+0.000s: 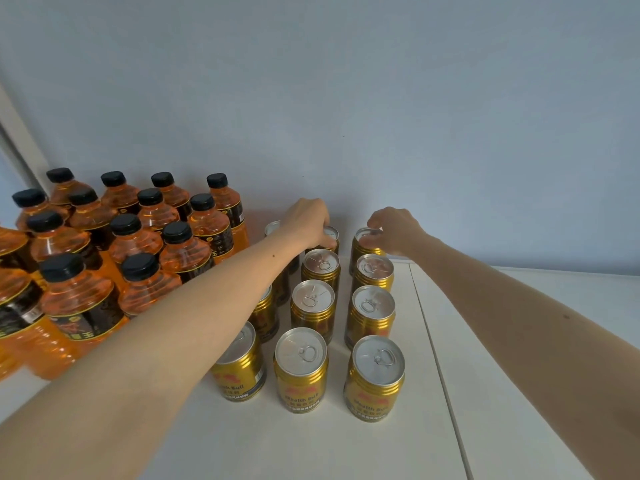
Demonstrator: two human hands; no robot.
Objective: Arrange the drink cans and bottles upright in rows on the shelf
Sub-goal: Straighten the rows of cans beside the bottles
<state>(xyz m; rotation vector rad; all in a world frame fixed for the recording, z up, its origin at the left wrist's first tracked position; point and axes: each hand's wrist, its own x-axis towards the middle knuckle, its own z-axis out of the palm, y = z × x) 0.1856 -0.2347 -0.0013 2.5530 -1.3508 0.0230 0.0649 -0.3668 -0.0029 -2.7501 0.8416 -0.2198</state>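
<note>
Several gold drink cans (pixel 301 368) with silver tops stand upright in three rows on the white shelf (pixel 502 375). Orange bottles (pixel 83 299) with black caps stand upright in rows to their left. My left hand (pixel 308 220) reaches to the back and grips the top of the rearmost can of the middle row (pixel 330 233). My right hand (pixel 398 230) holds the top rim of the rearmost can of the right row (pixel 363 245). My left forearm hides parts of the left row of cans.
A pale blue wall (pixel 381 116) closes off the back of the shelf just behind the rearmost cans. A seam (pixel 436 358) runs front to back across the shelf, right of the cans. A white frame edge (pixel 17 140) rises at the far left.
</note>
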